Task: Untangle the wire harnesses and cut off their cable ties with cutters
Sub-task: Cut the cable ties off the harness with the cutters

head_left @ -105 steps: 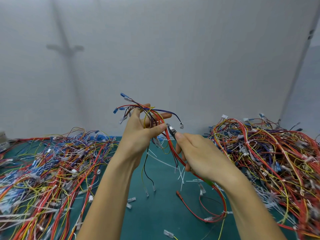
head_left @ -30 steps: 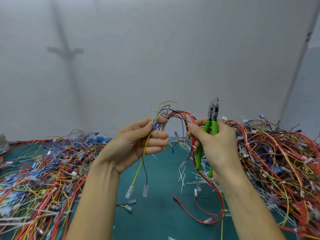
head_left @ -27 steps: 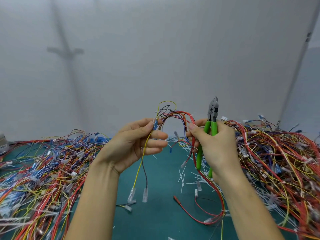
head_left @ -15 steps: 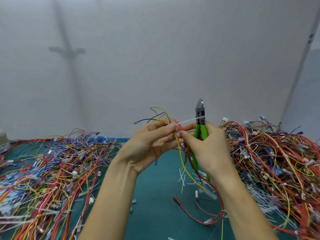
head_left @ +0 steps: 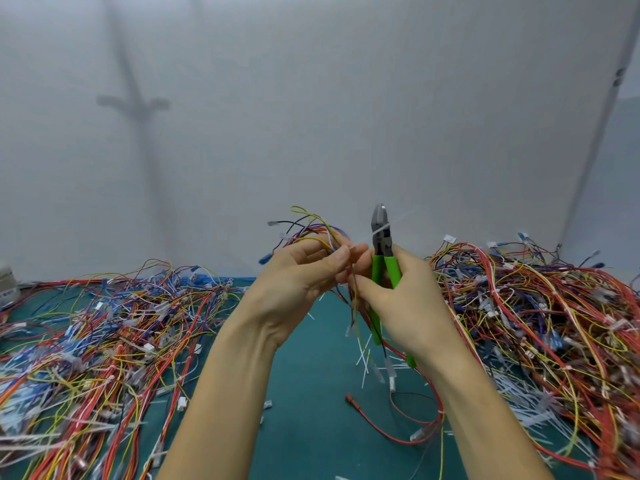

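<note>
Centre frame: wire harness [head_left: 313, 232], a loose bundle, clasped in the curled fingers of the left hand [head_left: 301, 275]. Right hand [head_left: 403, 301] clenched round the green handles of the cutters [head_left: 382, 242], held upright just beside it. White cable tie [head_left: 398, 220] crosses the cutter head. Tangled wire piles at left [head_left: 104, 334] and right [head_left: 540, 306] on the green mat [head_left: 311, 393].

Mat lane [head_left: 306, 386] runs open between left wire heap [head_left: 104, 334] and right heap [head_left: 547, 323].
</note>
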Action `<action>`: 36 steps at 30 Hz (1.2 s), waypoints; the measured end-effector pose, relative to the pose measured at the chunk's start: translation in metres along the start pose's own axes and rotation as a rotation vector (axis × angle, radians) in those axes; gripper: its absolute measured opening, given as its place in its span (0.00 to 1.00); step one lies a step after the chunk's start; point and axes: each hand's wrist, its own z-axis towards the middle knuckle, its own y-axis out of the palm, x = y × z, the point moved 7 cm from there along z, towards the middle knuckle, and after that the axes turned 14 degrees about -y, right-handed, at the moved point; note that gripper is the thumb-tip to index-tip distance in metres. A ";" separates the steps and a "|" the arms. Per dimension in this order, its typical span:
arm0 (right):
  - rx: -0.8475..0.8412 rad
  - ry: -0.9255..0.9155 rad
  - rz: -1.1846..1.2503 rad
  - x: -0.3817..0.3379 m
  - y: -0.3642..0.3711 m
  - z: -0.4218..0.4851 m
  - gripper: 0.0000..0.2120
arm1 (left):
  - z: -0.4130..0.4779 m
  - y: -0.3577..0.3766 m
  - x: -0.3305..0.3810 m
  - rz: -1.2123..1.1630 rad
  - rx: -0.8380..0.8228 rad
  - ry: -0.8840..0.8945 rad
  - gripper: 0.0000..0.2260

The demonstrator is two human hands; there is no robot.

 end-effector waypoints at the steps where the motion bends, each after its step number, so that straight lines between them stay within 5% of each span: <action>1: 0.000 0.009 -0.012 0.001 0.001 0.000 0.06 | 0.000 -0.003 0.001 0.032 0.055 0.022 0.06; 5: -0.029 0.023 -0.130 0.000 0.001 0.000 0.05 | 0.001 -0.018 0.007 0.067 0.219 0.104 0.09; 13: -0.315 0.094 -0.355 -0.006 0.004 -0.007 0.28 | -0.002 -0.027 0.014 0.150 0.311 0.195 0.08; 36: -0.360 0.054 -0.414 -0.016 -0.003 -0.007 0.29 | -0.004 -0.020 0.012 0.284 0.232 0.146 0.10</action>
